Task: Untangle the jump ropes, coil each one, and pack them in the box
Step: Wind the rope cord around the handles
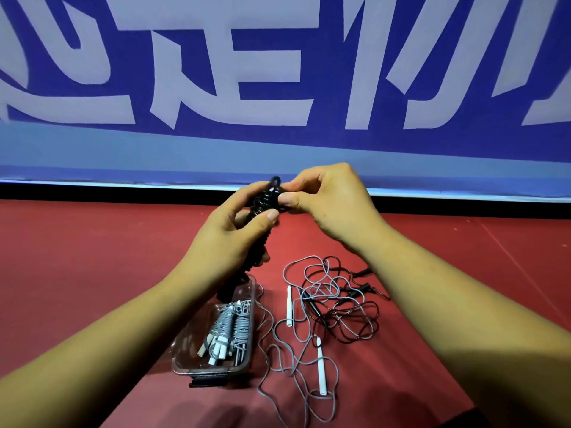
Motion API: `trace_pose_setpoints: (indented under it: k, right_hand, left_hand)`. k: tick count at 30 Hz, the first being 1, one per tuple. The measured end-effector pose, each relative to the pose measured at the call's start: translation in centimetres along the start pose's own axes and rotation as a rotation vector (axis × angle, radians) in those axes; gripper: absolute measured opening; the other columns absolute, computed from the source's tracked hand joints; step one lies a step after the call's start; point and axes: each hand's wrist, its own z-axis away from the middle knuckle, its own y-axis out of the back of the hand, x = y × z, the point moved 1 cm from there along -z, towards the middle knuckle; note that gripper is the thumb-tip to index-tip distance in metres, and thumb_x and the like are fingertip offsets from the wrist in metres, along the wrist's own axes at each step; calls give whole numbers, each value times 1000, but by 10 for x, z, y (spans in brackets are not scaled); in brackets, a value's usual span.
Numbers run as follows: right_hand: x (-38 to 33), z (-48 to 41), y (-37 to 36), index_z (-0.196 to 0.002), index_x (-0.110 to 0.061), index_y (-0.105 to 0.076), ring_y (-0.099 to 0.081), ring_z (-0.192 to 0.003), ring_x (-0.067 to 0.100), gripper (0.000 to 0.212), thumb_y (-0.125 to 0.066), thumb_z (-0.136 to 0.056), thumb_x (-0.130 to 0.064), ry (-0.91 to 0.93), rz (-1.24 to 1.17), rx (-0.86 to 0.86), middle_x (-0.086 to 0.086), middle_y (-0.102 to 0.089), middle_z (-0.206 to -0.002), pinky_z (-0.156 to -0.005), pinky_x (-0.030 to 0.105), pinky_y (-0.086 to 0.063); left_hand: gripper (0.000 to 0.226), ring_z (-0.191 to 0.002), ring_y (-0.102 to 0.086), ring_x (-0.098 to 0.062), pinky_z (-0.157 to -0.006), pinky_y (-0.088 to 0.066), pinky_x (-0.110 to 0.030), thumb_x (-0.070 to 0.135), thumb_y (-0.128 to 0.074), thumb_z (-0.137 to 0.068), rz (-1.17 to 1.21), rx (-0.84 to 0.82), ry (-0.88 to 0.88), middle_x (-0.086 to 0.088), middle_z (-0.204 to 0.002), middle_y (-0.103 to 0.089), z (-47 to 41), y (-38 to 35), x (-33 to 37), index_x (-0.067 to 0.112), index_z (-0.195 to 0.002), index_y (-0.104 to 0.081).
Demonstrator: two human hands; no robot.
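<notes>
A black jump rope (265,199) is wound into a tight upright bundle, held above the floor. My left hand (234,233) grips its middle. My right hand (324,196) pinches the rope at the top of the bundle. Below stands a clear plastic box (185,362) with two coiled grey ropes (231,325) with white handles lying inside. To its right, a loose grey rope (296,344) with white handles (320,366) lies tangled on the floor with a thin black rope (349,329).
The floor is a red mat (92,273). A blue banner wall with large white characters (278,88) rises just behind the hands. A black strap (210,382) lies at the box's near end.
</notes>
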Motion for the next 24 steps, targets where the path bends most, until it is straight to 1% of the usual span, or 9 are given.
trace_pose_setpoints:
  k: [2,5,7,10,13,16,18,21,24]
  right_hand:
    - [3,-1,1,-84,-6,-76,-65,-65,13,7,-79,-77,-7,-32,-13,-7,9,-74,-76,-69,28,-54]
    - [7,-1,2,-81,-5,-74,-61,-64,19,10,-81,-75,-8,-81,-20,-1,15,-72,-77,-74,42,-55]
    - [7,-1,4,-76,-9,-73,-60,-64,18,10,-83,-74,-9,-99,-11,3,15,-72,-76,-74,44,-55]
    - [7,-1,5,-71,-12,-71,-57,-62,17,14,-84,-72,-10,-130,-10,-3,10,-70,-71,-70,39,-52]
    - [7,0,6,-72,-12,-68,-56,-64,20,16,-85,-71,-9,-143,-43,-30,15,-69,-73,-69,40,-48]
    - [8,1,8,-93,-16,-69,-51,-64,22,23,-81,-75,-9,-154,-91,-79,12,-70,-69,-64,35,-40]
    - [9,1,8,-102,-18,-71,-56,-62,19,27,-79,-78,-7,-126,-59,-120,7,-70,-68,-63,31,-42]
    - [10,1,8,-88,-13,-72,-62,-57,4,14,-77,-79,-5,-104,-28,-144,4,-69,-68,-59,15,-45]
    - [14,1,5,-76,-12,-65,-52,-45,-4,15,-79,-77,-9,-96,-13,-80,0,-65,-65,-49,10,-38]
  left_hand:
    - [37,-54,-63,-24,-48,-48,-29,19,-64,-95,-96,-9,-38,1,-87,-67,1,0,0,38,-126,-59]
    - [34,-51,-61,-18,-44,-45,-23,19,-65,-95,-174,-28,-59,8,-72,-68,3,0,2,37,-124,-60]
    - [34,-51,-61,-17,-43,-44,-21,19,-65,-95,-217,-31,-91,11,-72,-68,4,-1,3,36,-123,-60]
    - [38,-55,-64,-21,-47,-46,-21,19,-66,-94,-273,-25,-158,17,-95,-69,7,-3,0,39,-125,-57]
    - [39,-55,-64,-20,-47,-46,-17,20,-66,-94,-344,-39,-182,24,-98,-66,8,-1,0,39,-127,-56]
    - [38,-53,-64,-19,-50,-49,-20,24,-66,-94,-388,-60,-195,25,-110,-64,6,1,1,36,-127,-54]
    - [33,-51,-63,-18,-50,-52,-27,25,-67,-93,-404,-77,-190,22,-117,-63,4,3,-1,33,-121,-52]
    - [27,-50,-61,-18,-43,-49,-31,25,-67,-92,-394,-90,-151,18,-115,-63,3,3,-3,29,-111,-48]
    - [24,-51,-60,-19,-45,-47,-32,27,-66,-93,-336,-87,-126,15,-110,-65,2,2,-4,30,-107,-48]
